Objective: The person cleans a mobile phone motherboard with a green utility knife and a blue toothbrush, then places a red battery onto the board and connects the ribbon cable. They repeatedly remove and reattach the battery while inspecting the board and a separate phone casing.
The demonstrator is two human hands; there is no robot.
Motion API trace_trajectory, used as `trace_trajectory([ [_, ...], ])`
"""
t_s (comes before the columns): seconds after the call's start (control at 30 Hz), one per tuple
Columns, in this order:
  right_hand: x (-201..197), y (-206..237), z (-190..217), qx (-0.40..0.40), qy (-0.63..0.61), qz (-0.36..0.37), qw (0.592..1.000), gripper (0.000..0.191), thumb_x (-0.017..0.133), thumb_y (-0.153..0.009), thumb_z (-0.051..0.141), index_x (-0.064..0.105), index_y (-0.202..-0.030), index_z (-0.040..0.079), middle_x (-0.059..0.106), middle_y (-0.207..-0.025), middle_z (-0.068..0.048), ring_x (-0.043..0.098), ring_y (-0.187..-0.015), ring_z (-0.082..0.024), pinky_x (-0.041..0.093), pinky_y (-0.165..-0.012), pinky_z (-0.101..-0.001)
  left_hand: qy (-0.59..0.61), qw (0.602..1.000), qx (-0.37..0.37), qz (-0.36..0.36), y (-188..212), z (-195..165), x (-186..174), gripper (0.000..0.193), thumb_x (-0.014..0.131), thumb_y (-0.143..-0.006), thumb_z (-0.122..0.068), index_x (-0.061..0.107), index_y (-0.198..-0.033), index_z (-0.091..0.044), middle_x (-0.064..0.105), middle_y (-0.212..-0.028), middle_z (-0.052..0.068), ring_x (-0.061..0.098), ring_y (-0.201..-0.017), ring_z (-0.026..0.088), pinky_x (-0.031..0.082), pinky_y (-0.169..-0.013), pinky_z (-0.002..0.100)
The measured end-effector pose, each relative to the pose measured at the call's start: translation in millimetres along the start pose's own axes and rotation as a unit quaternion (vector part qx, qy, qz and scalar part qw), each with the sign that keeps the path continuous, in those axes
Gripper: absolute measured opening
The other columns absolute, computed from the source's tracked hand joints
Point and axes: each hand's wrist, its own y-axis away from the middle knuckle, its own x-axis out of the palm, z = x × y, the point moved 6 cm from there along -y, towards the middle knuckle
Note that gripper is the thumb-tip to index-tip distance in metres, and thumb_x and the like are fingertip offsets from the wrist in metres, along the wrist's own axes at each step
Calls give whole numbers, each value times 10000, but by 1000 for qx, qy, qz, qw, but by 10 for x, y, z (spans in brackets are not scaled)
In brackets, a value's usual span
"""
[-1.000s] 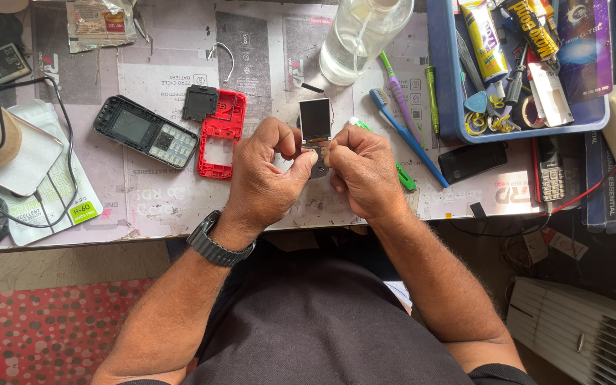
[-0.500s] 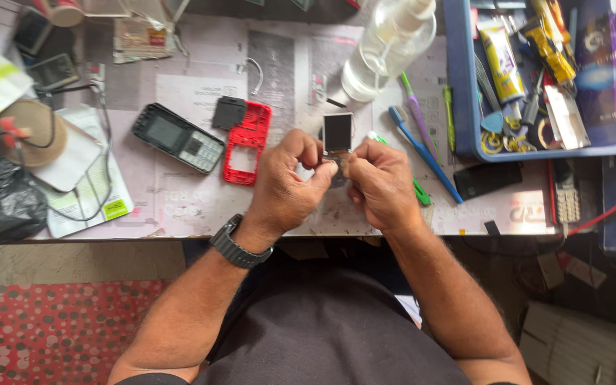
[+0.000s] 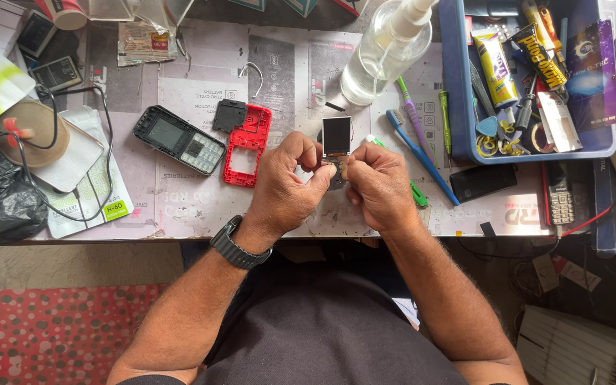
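**A:** What's changed since half a second ago?

**B:** Very little on the table. The view has slid a bit, so the hands and the small screen module (image 3: 337, 136) sit slightly lower and more to the middle of the picture. The grip looks the same as before.

**A:** How are the hands set?

**B:** The left hand (image 3: 290, 187) and right hand (image 3: 377, 187) meet near the front edge of the table, about its middle. Both are curled almost closed, thumbs and forefingers pinched on the lower end of the module, whose dark square stands up above the knuckles. A small dark part lies under the fingertips; I cannot tell what it is.

**A:** And round about?

**B:** A wristwatch (image 3: 239, 243) on the left wrist. To the left of the hands lie a red phone frame (image 3: 247, 146) and a black keypad phone (image 3: 179, 140), side by side. Toward the back edge stands a clear spray bottle (image 3: 379, 57). Just right of the hands lie a blue toothbrush (image 3: 422, 157) and a purple toothbrush (image 3: 415, 117), and beyond them a blue tray (image 3: 459, 85) of tools at the right back corner.
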Motion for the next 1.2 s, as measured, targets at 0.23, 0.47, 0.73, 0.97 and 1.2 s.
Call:
trace_trajectory([
  [0.23, -5, 3, -5, -1, -11, 7, 1000, 87, 633, -913, -25, 631, -833, 11, 626, -758, -44, 499, -547, -68, 419, -438, -229, 5, 1000, -8, 0, 3, 7, 10, 304, 777, -862, 4, 487, -862, -88, 573, -792, 10, 619, -769, 87, 529, -617, 262],
  [0.47, -23, 14, -24, -3, -11, 3, 1000, 95, 643, -925, -5, 628, -833, 18, 627, -761, -37, 500, -538, -70, 418, -433, -228, 1, 1000, -5, -8, 26, 2, 23, 314, 783, -854, 10, 483, -860, -81, 585, -811, 19, 632, -794, 95, 542, -654, 267],
  [0.73, -36, 21, -30, 2, -8, 4, 1000, 81, 656, -902, -21, 632, -833, 14, 640, -771, -50, 506, -546, -68, 414, -433, -224, -5, 1000, -13, 0, 30, 32, 37, 310, 787, -854, 7, 489, -863, -77, 602, -821, 24, 642, -801, 99, 538, -643, 262],
  [0.97, -28, 20, -11, -2, -5, 6, 1000, 72, 647, -905, -21, 643, -838, 4, 647, -773, -54, 515, -548, -71, 415, -431, -222, -5, 1000, -4, 2, 26, 30, 37, 310, 782, -863, 5, 485, -867, -84, 579, -799, 15, 674, -845, 106, 570, -676, 265],
  [1.2, -24, 43, -8, 13, -17, 11, 1000, 64, 597, -842, -57, 636, -875, -19, 622, -761, -34, 485, -535, -72, 437, -456, -256, 7, 1000, -9, 1, 51, 69, 46, 319, 773, -876, 4, 468, -859, -88, 638, -846, 25, 691, -872, 122, 588, -744, 275],
])
